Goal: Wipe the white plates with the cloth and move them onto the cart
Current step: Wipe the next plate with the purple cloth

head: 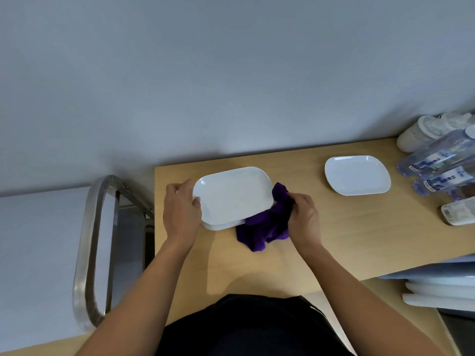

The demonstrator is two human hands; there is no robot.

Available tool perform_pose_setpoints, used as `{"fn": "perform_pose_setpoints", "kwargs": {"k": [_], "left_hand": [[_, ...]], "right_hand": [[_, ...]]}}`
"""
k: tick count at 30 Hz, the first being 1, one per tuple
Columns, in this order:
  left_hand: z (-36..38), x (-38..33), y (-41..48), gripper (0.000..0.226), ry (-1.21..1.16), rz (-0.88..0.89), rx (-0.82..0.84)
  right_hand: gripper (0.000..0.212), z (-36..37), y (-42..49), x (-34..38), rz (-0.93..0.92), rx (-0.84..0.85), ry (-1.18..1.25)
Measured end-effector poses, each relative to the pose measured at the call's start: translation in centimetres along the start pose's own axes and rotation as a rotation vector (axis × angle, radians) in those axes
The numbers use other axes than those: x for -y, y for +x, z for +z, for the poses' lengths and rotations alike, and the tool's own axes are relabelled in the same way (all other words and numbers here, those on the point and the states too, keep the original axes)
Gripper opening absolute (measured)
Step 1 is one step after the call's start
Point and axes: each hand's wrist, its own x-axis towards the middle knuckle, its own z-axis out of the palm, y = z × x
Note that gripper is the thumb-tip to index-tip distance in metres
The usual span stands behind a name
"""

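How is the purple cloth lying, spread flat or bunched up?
Bunched up: the right hand grips the cloth, crumpled, at the edge of the plate.

A pale wooden table [334, 240] carries a stack of white plates [231, 196] near its left edge, a purple cloth [264, 224] touching it, a single white plate [357, 175] toward the far edge, and water bottles [437, 170] in the far right corner.

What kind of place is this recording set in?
Probably a staged food-service prep corner: white plates on a wooden table, a steel cart beside it, water bottles at the wall.
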Motion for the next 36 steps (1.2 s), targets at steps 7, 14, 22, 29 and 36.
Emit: {"fn": "perform_pose_setpoints", "kwargs": {"k": [7,14,22,29,36], "left_hand": [[5.3,-6.1,-3.7,0.044,0.182,0.381,0.324],[7.2,-7.4,-4.8,0.041,0.467,0.373,0.413],[6.9,-7.4,-5.6,0.039,0.552,0.45,0.433],[6.9,-8.0,-6.1,0.035,0.378,0.392,0.296],[8.3,-7.3,-6.7,0.042,0.571,0.406,0.298]], "right_hand": [[0.04,-1.6,0.1,-0.6,-0.007,0.01,0.238],[0.04,-2.5,1.0,-1.4,0.08,0.074,0.457],[0.038,-3.4,3.3,-1.7,0.04,0.193,0.598],[0.039,-3.3,4.2,-1.3,0.048,0.238,0.61],[0.039,-3.7,3.6,-1.9,0.062,0.21,0.62]]}}
